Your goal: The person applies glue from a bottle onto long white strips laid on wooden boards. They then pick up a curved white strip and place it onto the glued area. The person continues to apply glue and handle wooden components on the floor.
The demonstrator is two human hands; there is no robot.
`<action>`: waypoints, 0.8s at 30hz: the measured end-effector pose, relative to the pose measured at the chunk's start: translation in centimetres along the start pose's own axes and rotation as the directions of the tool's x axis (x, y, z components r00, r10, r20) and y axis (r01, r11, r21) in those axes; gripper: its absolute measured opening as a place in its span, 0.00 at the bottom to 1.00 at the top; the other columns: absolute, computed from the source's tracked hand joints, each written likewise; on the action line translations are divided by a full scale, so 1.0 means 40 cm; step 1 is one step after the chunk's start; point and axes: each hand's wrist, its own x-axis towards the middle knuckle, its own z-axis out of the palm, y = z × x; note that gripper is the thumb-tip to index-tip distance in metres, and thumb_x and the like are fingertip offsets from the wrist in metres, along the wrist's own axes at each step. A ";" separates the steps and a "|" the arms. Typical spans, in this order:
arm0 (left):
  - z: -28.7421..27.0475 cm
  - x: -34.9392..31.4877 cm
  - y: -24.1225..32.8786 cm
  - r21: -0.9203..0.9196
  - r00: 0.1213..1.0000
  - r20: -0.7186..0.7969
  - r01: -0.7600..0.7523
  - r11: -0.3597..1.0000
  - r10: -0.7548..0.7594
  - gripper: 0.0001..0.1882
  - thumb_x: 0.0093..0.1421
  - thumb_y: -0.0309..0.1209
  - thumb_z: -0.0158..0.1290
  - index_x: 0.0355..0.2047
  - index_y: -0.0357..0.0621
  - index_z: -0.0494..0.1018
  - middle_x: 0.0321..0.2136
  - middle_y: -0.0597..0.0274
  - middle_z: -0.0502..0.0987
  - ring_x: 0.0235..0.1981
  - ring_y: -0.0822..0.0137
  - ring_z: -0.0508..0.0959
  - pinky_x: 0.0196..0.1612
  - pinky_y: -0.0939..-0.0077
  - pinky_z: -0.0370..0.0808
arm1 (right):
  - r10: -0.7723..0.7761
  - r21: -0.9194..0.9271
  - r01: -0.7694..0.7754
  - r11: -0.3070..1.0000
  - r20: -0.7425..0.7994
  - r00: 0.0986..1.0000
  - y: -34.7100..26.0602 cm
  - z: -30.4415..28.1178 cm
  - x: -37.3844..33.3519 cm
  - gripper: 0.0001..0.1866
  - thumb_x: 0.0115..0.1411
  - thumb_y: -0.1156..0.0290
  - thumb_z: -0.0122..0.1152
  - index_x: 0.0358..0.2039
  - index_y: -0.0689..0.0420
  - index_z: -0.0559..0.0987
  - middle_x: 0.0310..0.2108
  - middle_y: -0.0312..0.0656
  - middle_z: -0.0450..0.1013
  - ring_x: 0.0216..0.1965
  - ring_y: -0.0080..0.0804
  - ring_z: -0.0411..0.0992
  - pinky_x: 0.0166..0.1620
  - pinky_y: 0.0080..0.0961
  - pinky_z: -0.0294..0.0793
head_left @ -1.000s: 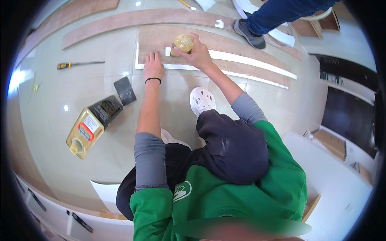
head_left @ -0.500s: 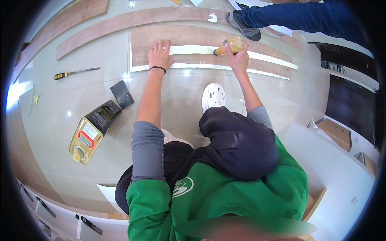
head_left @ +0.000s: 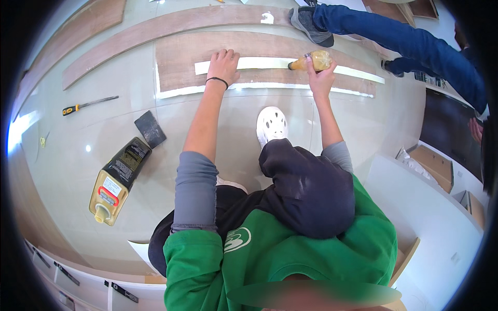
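Left hand [head_left: 224, 63] is pressing flat, fingers spread, on the wide brown plank [head_left: 181, 59], its fingertips just reaching the near end of the pale strip [head_left: 259, 63] lying along that plank. Right hand [head_left: 320, 78] is wrapping closed around a small yellowish glue bottle [head_left: 313, 60], tipped on its side with the nozzle pointing left toward the other hand, riding right on the pale strip. Working down in size from there: beyond both hands a second long plank [head_left: 155, 28] is running across the glossy floor [head_left: 78, 135], just past the wide one. Off to the right of the right hand, another person's blue-trousered leg [head_left: 394, 41] is stretching in, a grey shoe [head_left: 309, 24] planted at the far edge of the wide plank. Back toward the body from the left hand, well apart, a big amber jug [head_left: 118, 180] is lying on its side on the floor, cap pointing at the wearer. Between the hands and the knees, a white perforated shoe [head_left: 272, 124] is sitting on the floor. Just beyond the jug, a dark flat scraper [head_left: 150, 129] is lying. Far out left of the left hand, a yellow-handled screwdriver [head_left: 89, 104] is resting alone. Smallest of all, a black band [head_left: 217, 80] is circling the left wrist.
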 end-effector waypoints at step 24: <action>-0.006 0.078 0.057 0.072 0.990 0.129 -0.072 0.995 0.062 0.19 0.46 0.35 0.61 0.40 0.49 0.75 0.43 0.66 0.73 0.50 0.66 0.69 0.54 0.63 0.64 | -0.038 0.116 0.036 0.993 0.019 0.999 -0.063 0.066 0.012 0.36 0.52 0.50 0.67 0.49 0.63 0.63 0.30 0.55 0.77 0.31 0.46 0.79 0.35 0.33 0.78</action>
